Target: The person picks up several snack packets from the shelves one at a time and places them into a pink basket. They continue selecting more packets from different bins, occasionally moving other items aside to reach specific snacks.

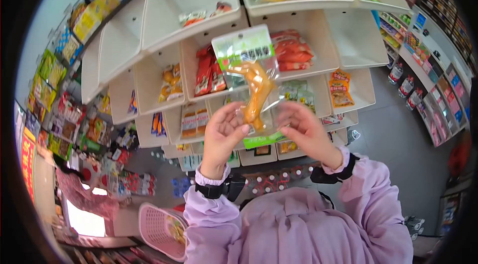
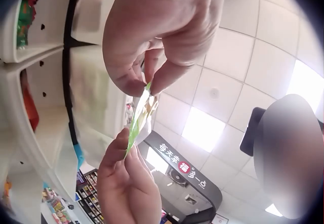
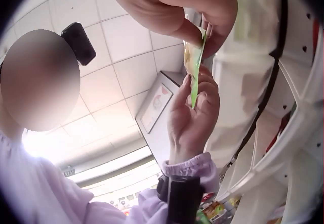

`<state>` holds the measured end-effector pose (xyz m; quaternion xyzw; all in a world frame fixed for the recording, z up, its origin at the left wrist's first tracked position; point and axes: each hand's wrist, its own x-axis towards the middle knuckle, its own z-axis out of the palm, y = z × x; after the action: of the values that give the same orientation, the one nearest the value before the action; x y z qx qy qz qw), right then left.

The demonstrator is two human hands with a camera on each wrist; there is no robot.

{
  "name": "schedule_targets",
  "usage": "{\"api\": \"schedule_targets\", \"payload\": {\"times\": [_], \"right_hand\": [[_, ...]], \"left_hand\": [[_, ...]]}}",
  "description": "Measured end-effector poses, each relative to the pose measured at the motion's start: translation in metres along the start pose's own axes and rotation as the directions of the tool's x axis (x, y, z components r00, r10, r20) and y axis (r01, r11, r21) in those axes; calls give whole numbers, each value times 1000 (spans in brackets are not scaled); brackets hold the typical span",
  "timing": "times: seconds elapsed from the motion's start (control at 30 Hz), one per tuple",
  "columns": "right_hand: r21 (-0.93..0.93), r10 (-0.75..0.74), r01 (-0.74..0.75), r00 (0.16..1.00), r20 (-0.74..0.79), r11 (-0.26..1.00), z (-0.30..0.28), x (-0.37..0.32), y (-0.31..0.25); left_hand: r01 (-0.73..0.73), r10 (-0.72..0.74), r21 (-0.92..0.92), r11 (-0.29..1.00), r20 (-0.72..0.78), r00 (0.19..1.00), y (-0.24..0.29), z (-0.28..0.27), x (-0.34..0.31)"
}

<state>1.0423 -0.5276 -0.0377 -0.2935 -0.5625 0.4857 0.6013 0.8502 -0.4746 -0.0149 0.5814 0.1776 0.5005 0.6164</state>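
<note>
A clear plastic packet of a golden-brown cooked poultry leg (image 1: 256, 90), with a white and green header, is held up in front of the bins. My left hand (image 1: 225, 132) pinches its lower left edge between thumb and fingers. At the lower right edge, my right hand (image 1: 303, 129) pinches it the same way. In the left wrist view the packet (image 2: 137, 119) is seen edge-on, with the left hand (image 2: 164, 32) above and the right hand (image 2: 129, 183) below. The right wrist view also shows the packet's green edge (image 3: 197, 77) between both hands' fingertips.
Tiered white bins (image 1: 191, 2) hold packaged snacks, among them red packets (image 1: 291, 50) and orange packets (image 1: 340, 90). A pink basket (image 1: 152, 229) stands at lower left near another person (image 1: 82, 192). Bottles (image 1: 269, 182) line the floor below the bins. Shelves (image 1: 438, 109) stand at right.
</note>
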Motion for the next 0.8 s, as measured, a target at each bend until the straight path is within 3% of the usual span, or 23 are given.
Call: {"api": "schedule_targets", "payload": {"times": [0.17,0.4,0.57,0.67,0.8], "right_hand": [[-93,214,-198,949,231,976,45,-26,65],[-99,388,-397,764,516,913,126,-41,132],[-163,447,-442,675,587,882,187,-42,168],[-148,429,-437,664,612,887,225,-44,193],[-255,519,-495,520,678,830,273,-51,237]], "left_hand": [[148,-153,-36,988,-238,959,-30,-56,-95],[195,-193,-53,979,-530,826,-27,-101,-215],[236,-203,-41,971,-665,719,-13,-133,-269],[241,-256,-126,962,-723,642,-9,-158,-300],[342,-348,-176,923,-758,551,-5,-197,-348]]}}
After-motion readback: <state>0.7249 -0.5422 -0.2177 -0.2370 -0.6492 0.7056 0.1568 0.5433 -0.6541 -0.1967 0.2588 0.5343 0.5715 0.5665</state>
